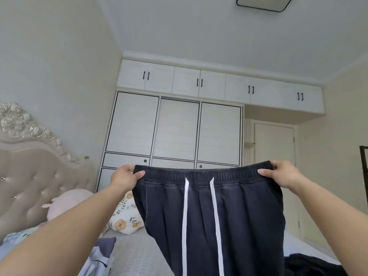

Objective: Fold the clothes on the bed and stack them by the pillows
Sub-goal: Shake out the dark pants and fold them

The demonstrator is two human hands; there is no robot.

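Dark navy trousers (245, 216) with an elastic waistband and two white drawstrings hang in the air above the bed (129, 253). My left hand (125, 177) pinches the left end of the waistband. My right hand (282, 174) pinches the right end, so the waist is stretched flat between them. The legs drop out of view at the bottom. A floral pillow (127, 216) and a pink plush pillow (69, 202) lie by the headboard. A light blue and purple garment (99, 253) lies on the bed at the lower left.
A tufted headboard (29, 176) stands at the left. White wardrobes (175, 130) fill the far wall, with a closed door (274, 166) to their right. A black garment (310, 265) lies on the bed at the lower right. A dark frame (364, 164) stands at the right edge.
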